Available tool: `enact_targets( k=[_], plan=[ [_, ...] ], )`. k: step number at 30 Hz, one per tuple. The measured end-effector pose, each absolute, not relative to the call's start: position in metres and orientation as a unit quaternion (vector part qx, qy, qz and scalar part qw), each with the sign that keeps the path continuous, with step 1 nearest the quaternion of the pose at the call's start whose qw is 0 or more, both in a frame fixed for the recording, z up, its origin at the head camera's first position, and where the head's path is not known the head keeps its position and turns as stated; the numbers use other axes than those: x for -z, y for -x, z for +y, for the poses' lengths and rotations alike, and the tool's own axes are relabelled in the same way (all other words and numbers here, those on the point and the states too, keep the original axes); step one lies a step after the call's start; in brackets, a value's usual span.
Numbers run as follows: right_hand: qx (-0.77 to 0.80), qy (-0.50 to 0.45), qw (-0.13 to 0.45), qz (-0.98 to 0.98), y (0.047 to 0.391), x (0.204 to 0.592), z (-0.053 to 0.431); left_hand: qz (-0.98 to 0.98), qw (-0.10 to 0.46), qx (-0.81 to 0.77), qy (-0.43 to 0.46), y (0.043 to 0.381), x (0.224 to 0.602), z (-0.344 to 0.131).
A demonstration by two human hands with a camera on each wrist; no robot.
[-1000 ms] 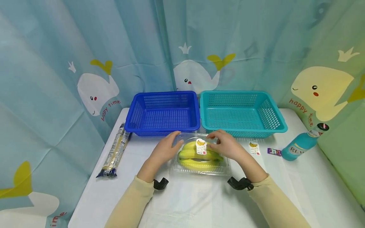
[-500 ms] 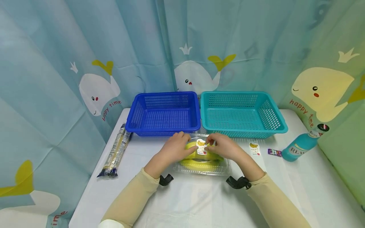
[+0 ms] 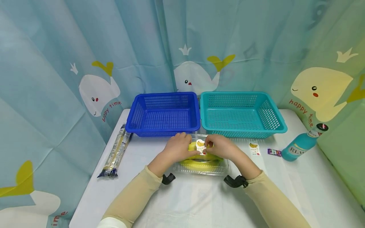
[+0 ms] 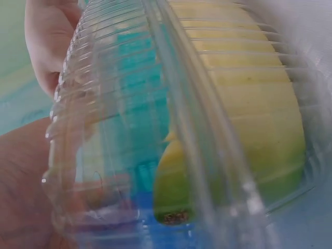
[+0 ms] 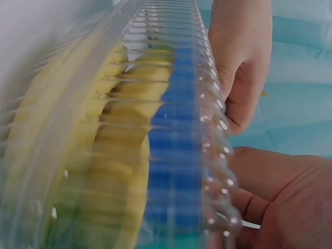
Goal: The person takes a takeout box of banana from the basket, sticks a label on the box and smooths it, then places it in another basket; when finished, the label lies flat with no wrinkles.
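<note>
A clear plastic clamshell box (image 3: 225, 169) lies on the table in front of the two baskets, with yellow-green bananas (image 3: 199, 166) inside. A white banana sticker (image 3: 200, 145) is on its lid. My left hand (image 3: 178, 147) rests over the lid's left part, its thumb reaching the sticker's lower left edge. From the right, my right hand (image 3: 221, 147) touches the sticker's right side with bent fingertips. Both wrist views look through the ribbed box wall at the bananas (image 4: 244, 93), with the right hand (image 5: 290, 199) close at the lid in the right wrist view.
A blue basket (image 3: 162, 129) and a teal basket (image 3: 245, 130) stand behind the box. A long, shiny packet (image 3: 116, 152) lies at left. At right are another banana sticker (image 3: 254, 148), a small purple packet (image 3: 274, 152) and a blue bottle (image 3: 299, 146). Whale-print curtains surround the table.
My left hand has moved right, from the box's left edge onto the lid, bringing its thumb to the sticker. My right hand's fingertips have shifted slightly left onto the sticker. The box stays put.
</note>
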State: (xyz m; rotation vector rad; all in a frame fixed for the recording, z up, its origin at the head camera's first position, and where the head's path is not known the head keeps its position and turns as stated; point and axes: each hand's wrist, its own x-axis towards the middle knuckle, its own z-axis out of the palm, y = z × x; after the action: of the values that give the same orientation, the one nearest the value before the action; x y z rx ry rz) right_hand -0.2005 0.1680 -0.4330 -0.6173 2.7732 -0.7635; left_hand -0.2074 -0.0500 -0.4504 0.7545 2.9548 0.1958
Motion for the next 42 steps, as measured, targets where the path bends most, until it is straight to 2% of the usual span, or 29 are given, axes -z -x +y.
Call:
enact_targets(
  k=[17,29,42],
  plan=[
    [0.243,0.208,0.116,0.940,0.204,0.433,0.165,0.968,0.045,-0.077,-0.234,0.212,0.449,-0.048],
    [0.272,0.210,0.163,0.925,0.210,0.434,0.171,0.961,0.061,-0.089,-0.255,0.219,0.447,-0.049],
    [0.272,0.213,0.178,0.922,0.212,0.431,0.173,0.958,0.089,-0.084,-0.260,0.220,0.445,-0.050]
  ],
)
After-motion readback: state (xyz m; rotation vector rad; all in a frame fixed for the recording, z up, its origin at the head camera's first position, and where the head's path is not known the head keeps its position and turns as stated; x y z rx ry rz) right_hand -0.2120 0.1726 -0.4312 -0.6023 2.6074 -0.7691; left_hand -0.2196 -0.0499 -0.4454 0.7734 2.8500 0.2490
